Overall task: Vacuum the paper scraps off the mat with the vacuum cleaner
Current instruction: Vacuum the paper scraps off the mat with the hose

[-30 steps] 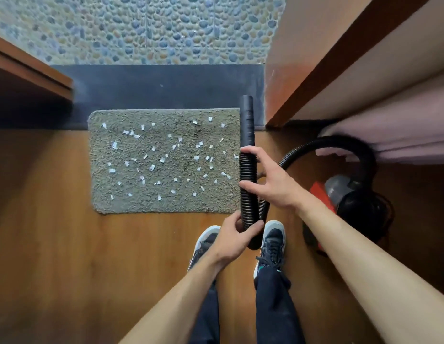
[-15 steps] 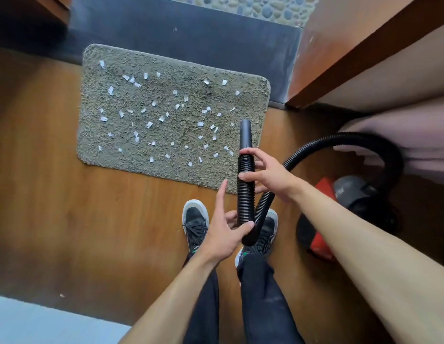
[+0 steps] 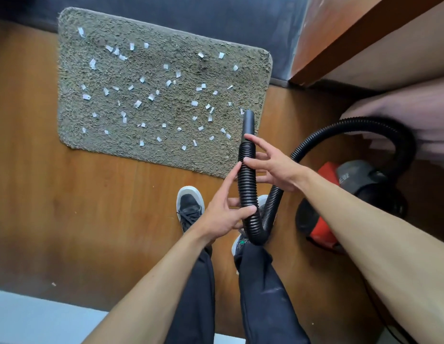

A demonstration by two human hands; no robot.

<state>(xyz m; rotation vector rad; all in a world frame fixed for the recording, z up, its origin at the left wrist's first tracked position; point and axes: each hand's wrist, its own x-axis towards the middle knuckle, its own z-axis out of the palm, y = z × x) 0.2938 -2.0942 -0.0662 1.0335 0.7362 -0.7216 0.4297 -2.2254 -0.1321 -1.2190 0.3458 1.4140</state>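
Note:
A grey shaggy mat (image 3: pixel 166 33) lies on the wooden floor, strewn with several small white paper scraps (image 3: pixel 137 103). The black ribbed vacuum hose (image 3: pixel 246 180) rises in front of me, its smooth nozzle (image 3: pixel 248 121) over the mat's near right corner. My left hand (image 3: pixel 223 212) holds the hose low down with thumb and fingers, index finger stretched up along it. My right hand (image 3: pixel 273 165) touches the hose higher up with loosened, spread fingers. The hose loops right to the red and grey vacuum cleaner body (image 3: pixel 350 189) on the floor.
My two dark sneakers (image 3: pixel 189 207) stand just below the mat. A dark threshold strip (image 3: pixel 216 18) runs behind the mat. A wooden frame (image 3: pixel 364 38) and pink fabric (image 3: pixel 414 112) fill the right. A pale surface (image 3: pixel 29 319) lies at bottom left.
The view has tilted down and left, so the mat sits higher in frame. My right hand's fingers have loosened from the hose. The left index finger now points up along it.

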